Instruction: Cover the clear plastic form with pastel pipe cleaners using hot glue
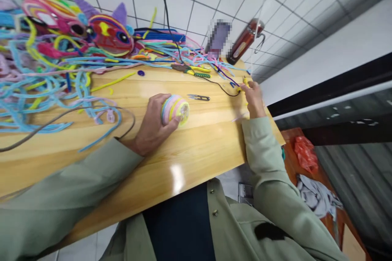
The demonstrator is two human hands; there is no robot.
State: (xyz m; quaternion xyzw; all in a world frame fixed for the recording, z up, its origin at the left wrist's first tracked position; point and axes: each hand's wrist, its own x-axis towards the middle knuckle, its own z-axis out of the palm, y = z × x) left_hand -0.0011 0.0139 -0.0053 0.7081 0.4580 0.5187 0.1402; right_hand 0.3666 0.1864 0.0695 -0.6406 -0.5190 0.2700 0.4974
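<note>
My left hand (154, 124) is wrapped round a ball-like piece (172, 110) striped in pastel blue, pink and yellow, apparently of coiled pipe cleaners. Its pale yellow end faces right. At the table's right side, my right hand (254, 97) grips a yellow glue gun (246, 82), mostly covered by the fingers, with a black cord beside it. Small thread snips (199, 97) lie between my hands. Behind them rest pliers (191, 71) with green and yellow handles. A dark blue pipe cleaner (226, 76) lies near my right hand.
Tangled pipe cleaners (21, 85) cover the table's left and back, with colourful horned mask-like figures (112, 34) on them. A red thermos (245, 43) and a blurred purple object (219, 38) stand against the tiled wall. The wooden table (196, 142) ends at the right; a red bag (305, 153) lies beyond.
</note>
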